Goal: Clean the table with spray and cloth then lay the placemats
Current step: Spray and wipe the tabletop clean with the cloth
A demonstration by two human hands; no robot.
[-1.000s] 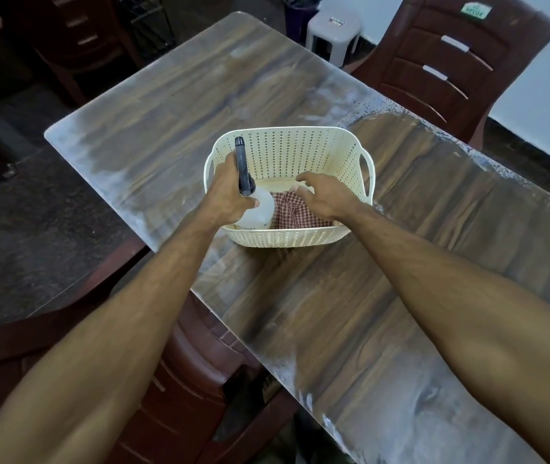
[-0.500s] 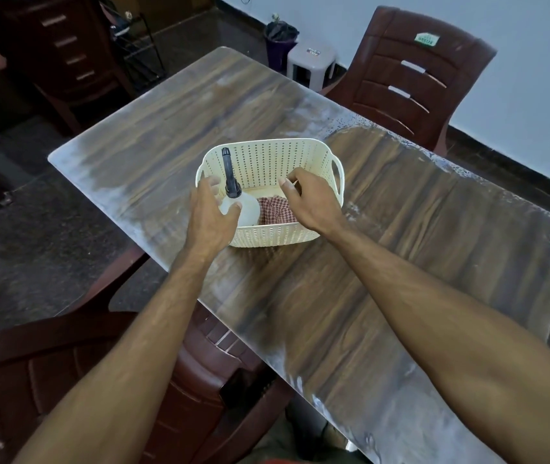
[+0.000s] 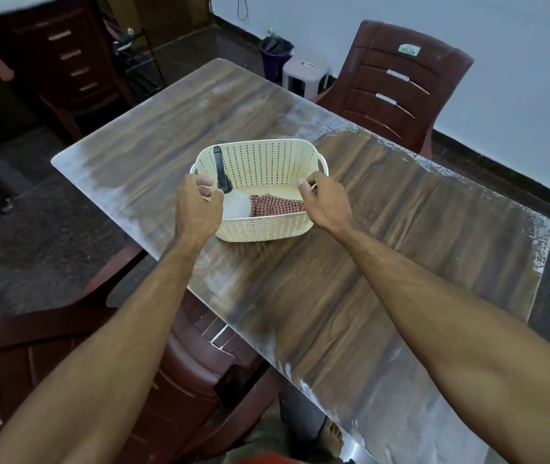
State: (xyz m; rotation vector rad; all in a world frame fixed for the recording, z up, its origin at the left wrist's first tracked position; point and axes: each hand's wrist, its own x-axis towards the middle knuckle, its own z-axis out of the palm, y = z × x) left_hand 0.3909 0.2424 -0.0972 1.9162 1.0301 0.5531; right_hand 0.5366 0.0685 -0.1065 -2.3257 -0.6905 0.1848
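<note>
Your left hand [image 3: 196, 209] is at the near-left corner of the basket [image 3: 260, 226], fingers curled loosely beside the spray bottle [image 3: 233, 204]; whether they actually grip the bottle or the rim, I cannot tell. Your right hand [image 3: 325, 204] is at the basket's right rim, thumb and fingers bent as if pinching the edge, though the contact itself is too small to confirm. The bottle leans inside the basket against its left wall, black nozzle up, and the checked cloth [image 3: 278, 206] lies bunched on the basket floor just to its right. The risk from here is the light basket: if you pull the bottle out without steadying the basket, it could slide or tip on the slick table [image 3: 384, 262], and the cloth may snag on the bottle and drag out. No placemats show anywhere near the basket, and the bottle's lower body is hidden behind your left hand and the basket wall.
</note>
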